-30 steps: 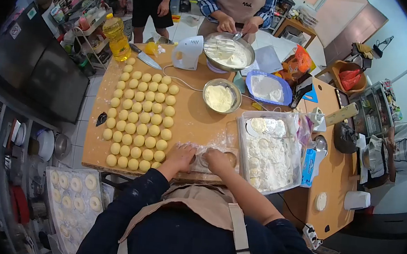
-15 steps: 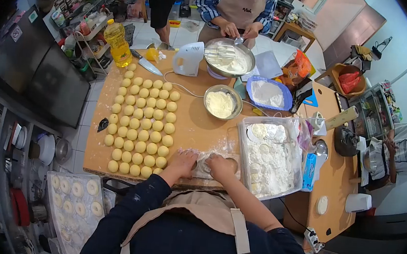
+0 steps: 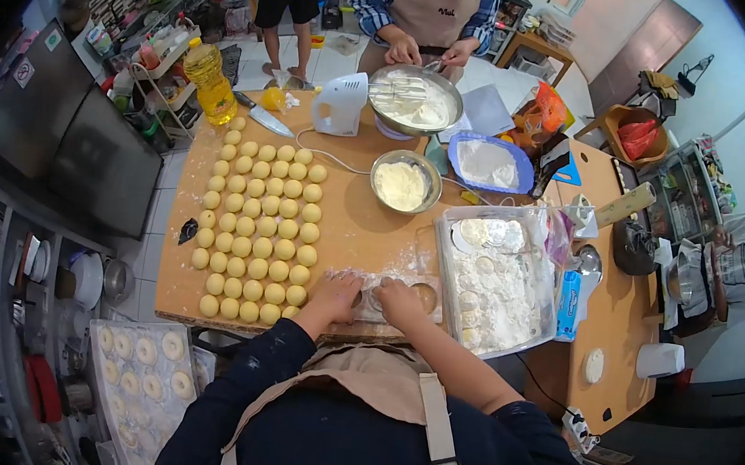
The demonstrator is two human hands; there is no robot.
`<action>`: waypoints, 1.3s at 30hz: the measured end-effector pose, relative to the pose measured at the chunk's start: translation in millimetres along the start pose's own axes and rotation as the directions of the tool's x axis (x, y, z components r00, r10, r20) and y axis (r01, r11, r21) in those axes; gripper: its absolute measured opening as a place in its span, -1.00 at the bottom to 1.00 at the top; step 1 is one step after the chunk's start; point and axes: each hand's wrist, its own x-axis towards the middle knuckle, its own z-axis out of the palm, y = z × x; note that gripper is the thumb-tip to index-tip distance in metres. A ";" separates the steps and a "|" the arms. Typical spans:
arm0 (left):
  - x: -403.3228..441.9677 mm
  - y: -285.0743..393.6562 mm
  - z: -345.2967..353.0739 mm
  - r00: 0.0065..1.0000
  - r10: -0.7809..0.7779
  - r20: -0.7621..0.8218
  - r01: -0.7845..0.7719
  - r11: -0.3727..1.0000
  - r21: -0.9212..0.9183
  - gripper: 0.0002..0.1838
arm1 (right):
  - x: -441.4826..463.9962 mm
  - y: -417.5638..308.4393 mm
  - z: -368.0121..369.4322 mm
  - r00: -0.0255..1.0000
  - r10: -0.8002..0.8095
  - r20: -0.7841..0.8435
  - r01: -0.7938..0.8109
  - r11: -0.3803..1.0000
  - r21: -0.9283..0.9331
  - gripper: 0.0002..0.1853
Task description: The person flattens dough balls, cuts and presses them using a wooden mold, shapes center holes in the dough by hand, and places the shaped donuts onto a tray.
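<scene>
My left hand (image 3: 337,296) rests at the left end of a floury clear mould (image 3: 374,304) near the table's front edge, its fingers spread. My right hand (image 3: 401,304) is closed and pressed down on the same mould; what its fingers hold, if anything, is hidden. A round hollow of the mould shows just right of it. Rows of yellow dough balls (image 3: 264,226) stand left of my hands. To the right, a clear plastic tray (image 3: 546,290) holds flour and pale flat discs. A metal bowl of cream-coloured powder (image 3: 401,186) stands beyond my hands.
Across the table (image 3: 347,221), a person in an apron (image 3: 434,10) has both hands over a large bowl (image 3: 414,102). Nearby are a white mixer (image 3: 340,104), a knife (image 3: 267,117) and an oil bottle (image 3: 210,84). Ring-shaped dough lies on a lower-left tray (image 3: 111,387).
My hands stay in nearly the same place on the mould. The standing person in black at the back has turned and stepped away from the table. The view has shifted slightly.
</scene>
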 end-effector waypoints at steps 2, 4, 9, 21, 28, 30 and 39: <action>0.9 0.6 -0.3 1.000 0.005 0.005 -0.005 1.000 0.003 0.09 | 2.8 9.0 2.3 1.000 0.001 0.011 -0.001 0.999 0.034 -0.86; -0.7 -1.1 -1.0 1.000 0.013 -0.002 -0.013 1.000 0.004 0.08 | 4.2 9.8 -7.9 0.999 0.018 -0.030 -0.014 0.991 0.136 -0.84; -3.7 2.0 -4.4 1.000 0.006 0.015 -0.006 1.000 -0.002 0.04 | 6.8 34.4 -49.6 0.988 0.076 -0.135 -0.044 0.973 0.227 -0.80; -0.7 -1.6 -1.8 1.000 0.014 0.000 -0.014 1.000 0.008 0.07 | -2.8 5.2 -13.6 0.999 0.028 0.020 -0.029 0.999 0.028 -0.77; 2.2 -3.2 4.3 1.000 0.012 -0.010 -0.012 1.000 0.001 0.11 | 1.2 11.3 0.7 0.998 -0.016 -0.054 0.019 0.998 0.066 -0.79; 2.7 -4.1 4.2 0.999 0.027 -0.020 -0.027 0.999 0.019 0.11 | 3.8 17.8 1.3 0.999 -0.028 -0.039 0.033 0.992 0.122 -0.77; 0.5 -2.3 -1.0 1.000 0.020 -0.016 -0.020 1.000 -0.008 0.04 | 7.9 18.3 -26.6 1.000 0.002 0.001 -0.002 0.997 0.075 -0.80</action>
